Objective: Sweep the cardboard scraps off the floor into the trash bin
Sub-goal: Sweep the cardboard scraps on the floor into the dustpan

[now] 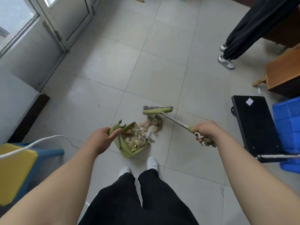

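My left hand (103, 137) grips the green handle of a green dustpan (129, 151) that rests on the tiled floor just ahead of my feet. Cardboard scraps fill the pan. A small pile of cardboard scraps (151, 125) lies on the floor at the pan's mouth. My right hand (205, 131) grips the green end of a broom handle. The broom head (157, 110), green with dark bristles, sits on the floor just beyond the pile. No trash bin is in view.
Another person's legs and sneakers (226, 61) stand at the upper right beside wooden furniture (285, 73). A black cart (259, 127) and a blue crate (290, 127) stand on the right. A yellow and blue stool (17, 169) with a white cable is at the left; a door (68, 21) is beyond it.
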### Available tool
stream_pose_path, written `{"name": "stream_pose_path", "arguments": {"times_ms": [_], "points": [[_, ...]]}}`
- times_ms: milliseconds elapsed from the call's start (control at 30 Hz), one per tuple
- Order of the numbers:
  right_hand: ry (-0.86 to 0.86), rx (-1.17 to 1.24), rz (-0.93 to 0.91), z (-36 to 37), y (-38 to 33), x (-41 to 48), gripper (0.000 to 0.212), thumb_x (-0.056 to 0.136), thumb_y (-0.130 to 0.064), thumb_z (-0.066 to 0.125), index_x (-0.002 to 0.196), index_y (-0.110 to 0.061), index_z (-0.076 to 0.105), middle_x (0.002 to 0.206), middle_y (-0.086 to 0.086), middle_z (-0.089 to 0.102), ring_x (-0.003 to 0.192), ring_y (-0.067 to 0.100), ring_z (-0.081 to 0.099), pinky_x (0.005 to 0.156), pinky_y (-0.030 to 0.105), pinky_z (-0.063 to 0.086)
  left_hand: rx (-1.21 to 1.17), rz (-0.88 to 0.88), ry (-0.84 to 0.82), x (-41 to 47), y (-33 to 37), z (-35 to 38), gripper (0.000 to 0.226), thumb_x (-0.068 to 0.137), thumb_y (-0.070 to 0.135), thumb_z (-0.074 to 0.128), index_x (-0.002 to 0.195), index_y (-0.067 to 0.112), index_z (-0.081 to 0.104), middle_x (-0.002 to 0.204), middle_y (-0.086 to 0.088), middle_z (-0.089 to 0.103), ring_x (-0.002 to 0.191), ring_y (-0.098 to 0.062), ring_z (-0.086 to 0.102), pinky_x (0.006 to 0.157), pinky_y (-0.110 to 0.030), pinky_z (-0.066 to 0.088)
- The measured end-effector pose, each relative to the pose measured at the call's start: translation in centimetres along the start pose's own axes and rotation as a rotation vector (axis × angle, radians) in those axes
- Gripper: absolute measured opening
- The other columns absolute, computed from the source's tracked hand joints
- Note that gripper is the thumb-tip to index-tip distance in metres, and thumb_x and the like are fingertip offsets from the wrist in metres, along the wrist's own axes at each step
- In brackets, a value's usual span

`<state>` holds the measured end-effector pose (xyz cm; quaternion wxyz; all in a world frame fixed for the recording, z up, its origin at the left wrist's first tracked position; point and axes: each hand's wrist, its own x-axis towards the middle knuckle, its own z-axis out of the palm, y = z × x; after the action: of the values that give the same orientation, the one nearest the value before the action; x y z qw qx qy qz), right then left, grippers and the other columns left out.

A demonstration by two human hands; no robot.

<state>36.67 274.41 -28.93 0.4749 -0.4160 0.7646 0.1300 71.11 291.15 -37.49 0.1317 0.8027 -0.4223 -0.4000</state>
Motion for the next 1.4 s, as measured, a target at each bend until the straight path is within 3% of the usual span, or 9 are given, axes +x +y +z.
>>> {"name": "stream_pose_path", "arguments": {"times_ms": [100, 267, 433, 700, 933, 1133, 1333, 1400], "points": [[0.032, 0.120, 0.077, 1.7, 0.7, 1.3, 0.026, 0.091, -0.014, 0.053, 0.067, -0.006, 0.049, 0.056, 0.013, 0.051, 0.034, 0.017, 0.043, 0.047, 0.019, 0.028, 0.010, 0.014, -0.021, 0.6, 0.1, 0.0, 0.061, 0.081, 0.077, 0.044, 0.061, 0.020, 0.041, 0.052, 0.007, 0.039, 0.049, -0.016, 0.040, 0.050, -0.030, 0.031], [0.042, 0.295, 0.150, 4.3, 1.7, 2.9, 0.016, 0.092, -0.006, 0.049, 0.077, -0.005, 0.046, 0.063, 0.014, 0.048, 0.025, 0.016, 0.041, 0.038, 0.016, 0.032, 0.051, 0.027, -0.039, 1.6, 0.4, 0.6, 0.060, 0.082, 0.076, 0.045, 0.063, 0.019, 0.044, 0.053, 0.006, 0.044, 0.049, -0.016, 0.044, 0.049, -0.029, 0.032], [-0.100, 0.312, 0.203, 5.6, 3.4, 1.3, 0.028, 0.094, -0.006, 0.040, 0.066, -0.010, 0.045, 0.054, 0.010, 0.045, 0.025, 0.015, 0.039, 0.034, 0.012, 0.028, 0.082, 0.060, -0.027, 2.3, 1.3, 1.0, 0.061, 0.084, 0.074, 0.043, 0.064, 0.016, 0.044, 0.055, 0.002, 0.046, 0.054, -0.018, 0.047, 0.051, -0.032, 0.033], [-0.263, 0.103, 0.249, 5.2, 3.8, -2.7, 0.031, 0.099, -0.018, 0.040, 0.069, -0.011, 0.044, 0.041, 0.005, 0.046, 0.031, 0.015, 0.039, 0.038, 0.015, 0.026, 0.042, 0.075, -0.038, 2.2, 3.0, 3.3, 0.059, 0.087, 0.071, 0.043, 0.066, 0.016, 0.049, 0.058, 0.000, 0.053, 0.059, -0.018, 0.053, 0.052, -0.032, 0.035], [-0.208, -0.059, 0.136, 3.9, 2.5, -5.6, 0.023, 0.095, -0.013, 0.046, 0.073, -0.005, 0.048, 0.060, 0.012, 0.051, 0.028, 0.013, 0.042, 0.038, 0.011, 0.031, 0.121, 0.032, -0.025, 1.5, 2.8, 2.8, 0.068, 0.086, 0.076, 0.033, 0.078, 0.012, 0.053, 0.068, -0.002, 0.057, 0.065, -0.020, 0.055, 0.057, -0.033, 0.039], [-0.097, -0.089, 0.062, 2.5, 2.5, -6.4, 0.009, 0.091, -0.010, 0.052, 0.086, -0.003, 0.053, 0.075, 0.018, 0.056, 0.040, 0.017, 0.042, 0.043, 0.019, 0.029, 0.139, -0.028, 0.008, 0.3, 1.5, 2.0, 0.066, 0.087, 0.076, 0.029, 0.081, 0.015, 0.055, 0.075, -0.002, 0.061, 0.072, -0.021, 0.055, 0.063, -0.036, 0.041], [-0.042, 0.067, 0.111, 3.2, 1.7, -2.6, 0.030, 0.093, -0.017, 0.052, 0.066, -0.005, 0.050, 0.041, 0.008, 0.051, 0.023, 0.013, 0.044, 0.035, 0.010, 0.033, 0.094, -0.073, 0.056, -0.7, 0.2, 1.5, 0.064, 0.088, 0.075, 0.031, 0.077, 0.016, 0.052, 0.071, -0.002, 0.059, 0.069, -0.022, 0.055, 0.062, -0.036, 0.041], [-0.038, 0.127, 0.125, 4.4, 1.2, -1.4, 0.030, 0.094, -0.015, 0.050, 0.065, -0.005, 0.048, 0.040, 0.008, 0.051, 0.022, 0.014, 0.043, 0.036, 0.011, 0.033, 0.098, -0.074, 0.072, -0.9, -0.1, 1.4, 0.063, 0.088, 0.075, 0.031, 0.073, 0.016, 0.049, 0.067, -0.002, 0.056, 0.065, -0.019, 0.053, 0.057, -0.034, 0.036]]}}
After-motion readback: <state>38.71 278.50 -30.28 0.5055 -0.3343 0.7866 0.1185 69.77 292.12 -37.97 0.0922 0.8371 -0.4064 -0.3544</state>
